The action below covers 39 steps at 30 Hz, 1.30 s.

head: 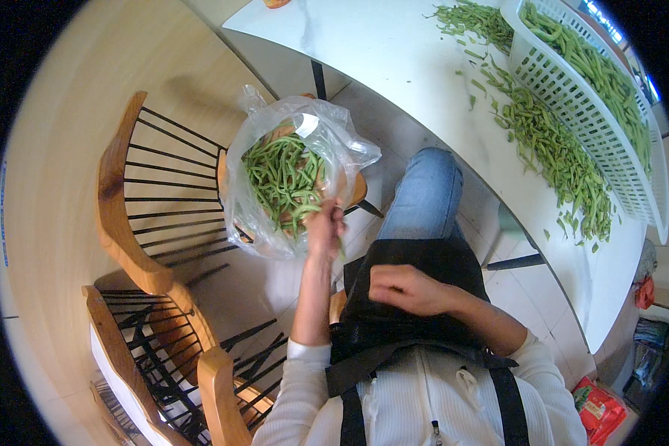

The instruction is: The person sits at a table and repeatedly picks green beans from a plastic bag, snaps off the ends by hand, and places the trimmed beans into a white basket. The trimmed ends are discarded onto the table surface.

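An opened clear plastic bag [235,184] of green beans [281,173] stands on the seat of a wooden chair. At the bag's near right edge is my left hand [326,226], blurred, its fingers closed around a few green beans. My right hand [404,290] rests curled over the black apron [423,253] on my lap; its fingertips are turned away, so whether it holds anything is hidden. On the white table to the right, a white plastic basket [574,95] is heaped with green beans, and a long pile of bean trimmings [563,161] lies along its near side.
The marbled white table [390,61] curves along my right, close to my knee. Wooden spindle-back chairs [111,184] stand at the left and lower left. Table legs [515,262] reach the tiled floor. A red package [596,410] lies at the lower right.
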Tool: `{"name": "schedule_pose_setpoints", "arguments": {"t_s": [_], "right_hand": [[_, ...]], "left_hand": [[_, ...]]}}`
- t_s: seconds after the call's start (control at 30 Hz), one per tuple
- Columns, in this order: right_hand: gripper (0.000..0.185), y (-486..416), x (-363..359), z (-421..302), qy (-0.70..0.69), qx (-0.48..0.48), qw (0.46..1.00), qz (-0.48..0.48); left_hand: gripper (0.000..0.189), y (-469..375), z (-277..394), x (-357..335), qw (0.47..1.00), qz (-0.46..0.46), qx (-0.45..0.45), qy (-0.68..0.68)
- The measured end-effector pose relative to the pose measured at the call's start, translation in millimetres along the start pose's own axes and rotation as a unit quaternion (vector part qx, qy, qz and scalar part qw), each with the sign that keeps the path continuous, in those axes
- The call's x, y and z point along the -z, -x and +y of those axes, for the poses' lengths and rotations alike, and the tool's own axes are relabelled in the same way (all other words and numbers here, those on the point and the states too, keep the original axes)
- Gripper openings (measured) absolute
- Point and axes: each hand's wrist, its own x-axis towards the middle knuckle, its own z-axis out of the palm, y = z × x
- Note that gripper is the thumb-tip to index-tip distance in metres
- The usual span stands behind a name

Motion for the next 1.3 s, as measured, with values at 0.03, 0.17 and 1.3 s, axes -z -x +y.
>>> {"name": "schedule_pose_setpoints", "arguments": {"t_s": [0.03,0.17,1.3], "right_hand": [[0.025,0,3,-5,-0.028,-0.061,0.997,0.030],[0.027,4,7,-1,-0.058,-0.143,0.985,0.077],[0.028,11,55,-6,-0.415,-0.116,0.883,0.184]], "left_hand": [[0.019,-29,-6,22,0.984,0.069,-0.089,-0.139],[0.033,-104,-12,59,0.914,0.272,-0.104,-0.282],[0.032,99,47,1,0.920,-0.282,-0.107,-0.251]]}}
